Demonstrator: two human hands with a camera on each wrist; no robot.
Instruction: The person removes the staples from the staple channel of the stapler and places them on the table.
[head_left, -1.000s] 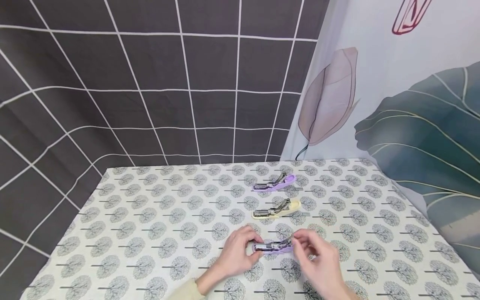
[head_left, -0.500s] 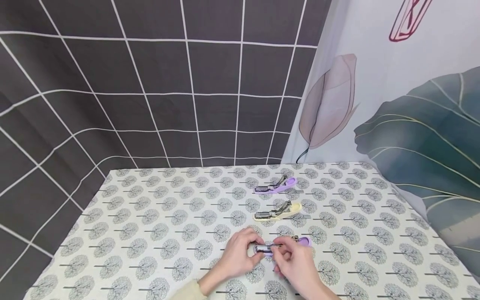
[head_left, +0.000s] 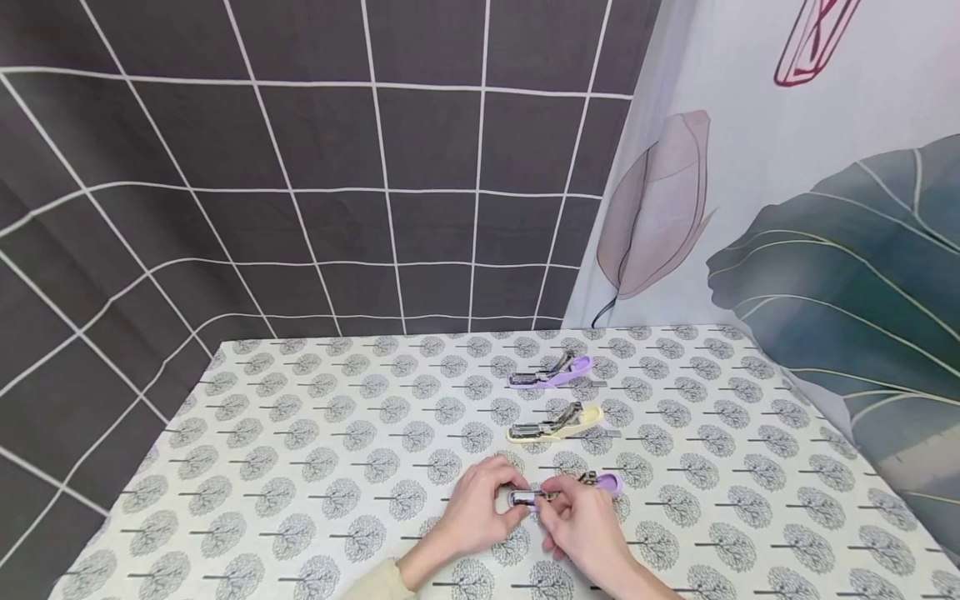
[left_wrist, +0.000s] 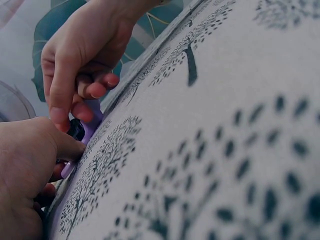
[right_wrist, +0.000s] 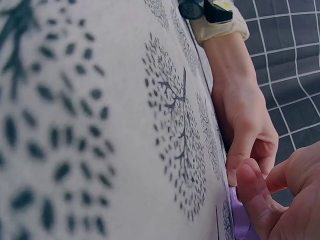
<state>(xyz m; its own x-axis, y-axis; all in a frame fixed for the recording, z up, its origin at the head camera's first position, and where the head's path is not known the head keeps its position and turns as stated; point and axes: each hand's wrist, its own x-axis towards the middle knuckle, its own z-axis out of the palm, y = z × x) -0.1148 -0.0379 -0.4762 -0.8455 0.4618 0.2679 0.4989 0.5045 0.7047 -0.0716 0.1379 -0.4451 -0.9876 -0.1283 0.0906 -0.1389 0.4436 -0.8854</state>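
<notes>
A small purple stapler (head_left: 611, 483), folded open, lies on the cloth at the front, its silver metal track facing up. My left hand (head_left: 480, 507) pinches its left end between thumb and fingers. At the middle of the track, the thumb and index finger of my right hand (head_left: 588, 529) pinch the metal part and cover much of it. The left wrist view shows the right fingertips just above the left thumb, with purple plastic (left_wrist: 91, 125) beside them. Purple plastic (right_wrist: 241, 220) also shows below the right thumb in the right wrist view.
A pale yellow stapler (head_left: 592, 415) lies opened just behind the hands, and another purple stapler (head_left: 577, 367) lies opened farther back. Tree-print cloth (head_left: 300, 483) covers the table. A dark grid curtain (head_left: 337, 192) and a leaf-print curtain (head_left: 750, 167) hang behind.
My right hand has moved left from the stapler's raised metal part to the middle of its track, uncovering the purple right end. My left hand keeps its grip on the left end.
</notes>
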